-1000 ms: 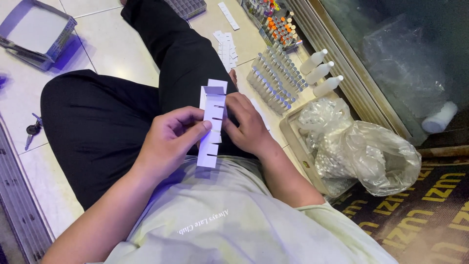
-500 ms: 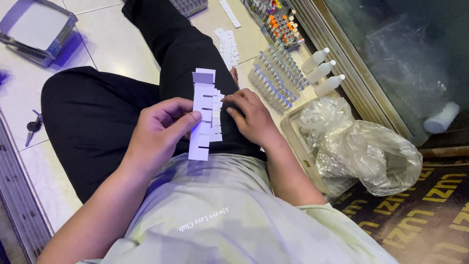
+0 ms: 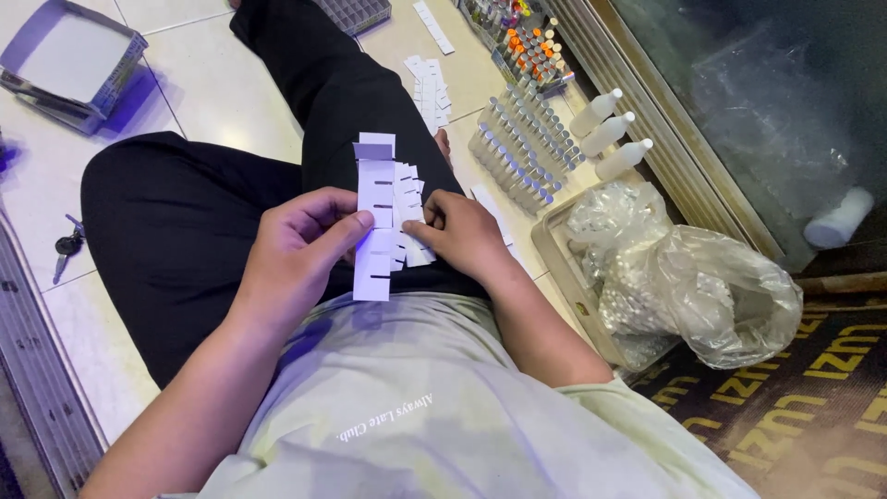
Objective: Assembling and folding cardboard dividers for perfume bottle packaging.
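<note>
Here both hands' fingers pinch the white label strips [image 3: 374, 222], partly hiding their lower edges.

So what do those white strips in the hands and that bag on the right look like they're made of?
The white strips look like matte paper, probably label sheets: thin, flat, no shine, with dark slits. The bag looks like thin clear plastic film: see-through, crinkled, with glossy highlights.

Left of the tube rack [image 3: 522, 143] the black trouser legs [image 3: 231, 212] fill the floor, right of it three white bottles [image 3: 610, 134] and a plastic bag [image 3: 684, 277] crowd close, while bare tile [image 3: 222, 69] lies open farther left.
</note>
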